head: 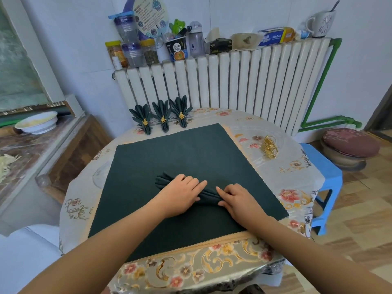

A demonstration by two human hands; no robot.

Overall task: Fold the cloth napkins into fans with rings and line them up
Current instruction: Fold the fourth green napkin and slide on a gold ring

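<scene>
A pleated dark green napkin (209,195) lies as a narrow bundle on top of a flat dark green napkin (169,153) spread over the table. My left hand (180,194) lies over the bundle's left part with fingers fairly straight, pressing it down. My right hand (235,198) pinches the bundle's right end with curled fingers. Three finished green fan napkins (163,115) with gold rings stand in a row at the table's far edge. A pile of several loose gold rings (269,148) lies at the right of the table.
The round table (212,262) has a floral cloth. A white radiator (233,81) behind it carries jars, bottles, a cup and boxes. A blue stool (324,179) stands to the right, a wooden cabinet with a white bowl (36,123) to the left.
</scene>
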